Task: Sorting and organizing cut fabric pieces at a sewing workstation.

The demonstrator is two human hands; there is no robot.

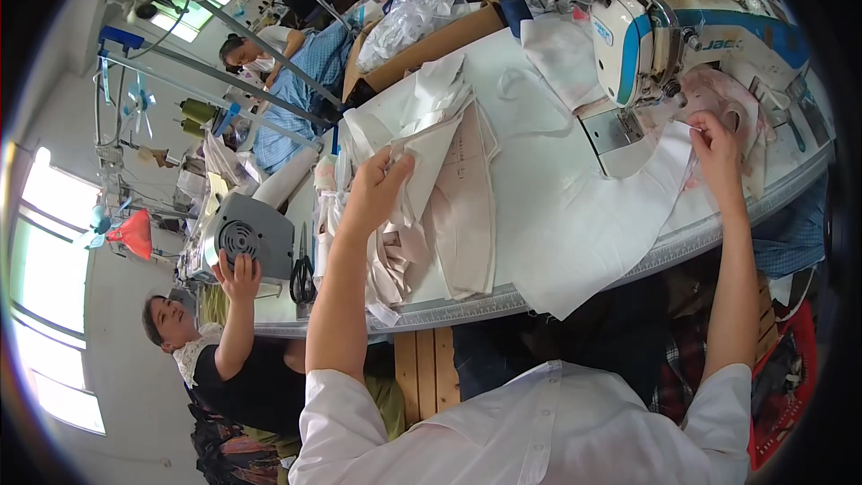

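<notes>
My left hand (380, 185) pinches the edge of a white fabric piece (431, 172) on a pile of cut pieces at the left of the sewing table. Pinkish-beige cut pieces (465, 215) lie beneath and beside it. Over on the right, my right hand (715, 148) grips the upper corner of a large white fabric panel (599, 236). That panel spreads across the tabletop and hangs over the ruler-marked front edge. Just behind my right hand stands a Jack sewing machine (700, 34), its needle area above a metal plate (613, 129).
Black scissors (303, 273) lie left of the pile, near another machine's grey housing (256, 236) with a co-worker's hand (237, 276) on it. A cardboard box (431, 40) holds bagged white pieces. A red basket (784, 384) stands low at right. Another person (259, 54) works behind.
</notes>
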